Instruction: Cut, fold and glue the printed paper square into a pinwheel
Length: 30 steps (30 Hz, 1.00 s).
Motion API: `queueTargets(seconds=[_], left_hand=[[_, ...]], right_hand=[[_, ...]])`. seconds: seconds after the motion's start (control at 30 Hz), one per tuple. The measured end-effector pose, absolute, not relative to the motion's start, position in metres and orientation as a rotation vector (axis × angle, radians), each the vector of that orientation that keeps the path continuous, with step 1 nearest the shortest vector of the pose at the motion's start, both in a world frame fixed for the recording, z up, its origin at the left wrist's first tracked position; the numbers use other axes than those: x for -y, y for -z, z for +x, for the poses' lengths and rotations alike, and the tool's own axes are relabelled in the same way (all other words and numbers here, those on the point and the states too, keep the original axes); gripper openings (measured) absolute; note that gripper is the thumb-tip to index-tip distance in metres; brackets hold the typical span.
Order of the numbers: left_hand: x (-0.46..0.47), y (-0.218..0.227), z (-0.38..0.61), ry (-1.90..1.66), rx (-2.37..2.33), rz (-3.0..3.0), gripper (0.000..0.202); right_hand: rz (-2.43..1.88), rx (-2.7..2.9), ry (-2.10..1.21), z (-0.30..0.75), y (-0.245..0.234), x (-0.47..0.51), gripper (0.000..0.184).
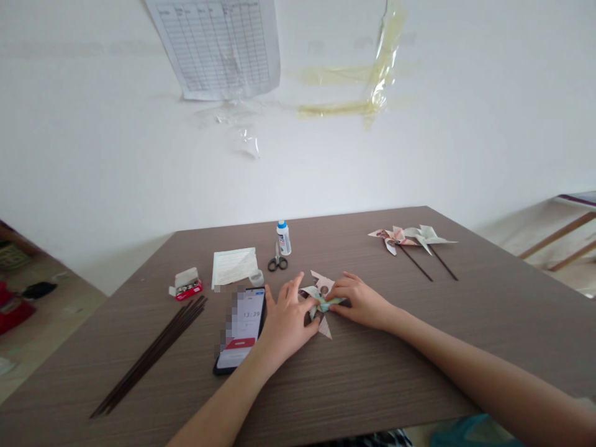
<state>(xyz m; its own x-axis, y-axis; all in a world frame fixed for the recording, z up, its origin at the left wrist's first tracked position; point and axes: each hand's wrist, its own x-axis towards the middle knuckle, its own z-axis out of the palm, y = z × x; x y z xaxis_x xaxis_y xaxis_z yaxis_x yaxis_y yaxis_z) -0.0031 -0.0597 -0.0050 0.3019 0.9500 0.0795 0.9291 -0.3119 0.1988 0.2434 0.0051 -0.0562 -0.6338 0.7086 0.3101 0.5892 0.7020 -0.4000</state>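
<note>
A paper pinwheel (325, 281) lies on the table between my hands, its pointed blades sticking out at the top and bottom. From the left, my left hand (289, 318) presses on it with thumb and index finger, the other fingers spread. My right hand (358, 300) pinches the folded blades from the right side. The pinwheel's centre is partly covered by my fingers. Just left of my left hand lies a phone (242, 329) with a lit timer screen.
A glue bottle (284, 238) and scissors (278, 262) stand behind my hands. Paper sheets (235, 267), a small red box (187, 285) and a bundle of dark sticks (151, 354) are to the left. Two finished pinwheels (395, 237) on sticks lie back right, near the wall.
</note>
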Motion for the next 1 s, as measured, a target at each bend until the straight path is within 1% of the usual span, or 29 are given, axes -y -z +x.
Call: queueTargets(seconds=[0.2, 0.47, 0.57, 0.77, 0.9, 1.0], left_hand=[[0.060, 0.006, -0.004, -0.301, -1.774, 2.424, 0.032], [0.058, 0.001, -0.011, -0.334, -1.879, 2.422, 0.042], [0.057, 0.002, -0.014, -0.306, -1.933, 2.421, 0.040], [0.055, 0.008, -0.018, -0.362, -1.964, 2.495, 0.037], [0.055, 0.012, -0.019, -0.405, -1.988, 2.497, 0.037], [0.055, 0.015, -0.019, -0.446, -1.984, 2.485, 0.039]], right_hand=[[-1.008, 2.457, -0.369, 0.243, 0.052, -0.003, 0.019], [-0.949, 2.356, -0.437, 0.246, 0.043, -0.003, 0.014], [-0.988, 2.308, -0.476, 0.247, 0.039, -0.004, 0.017], [-1.084, 2.339, -0.366, 0.253, 0.045, -0.013, 0.029], [-1.094, 2.471, -0.365, 0.258, 0.045, -0.017, 0.022], [-1.066, 2.526, -0.335, 0.260, 0.040, -0.016, 0.023]])
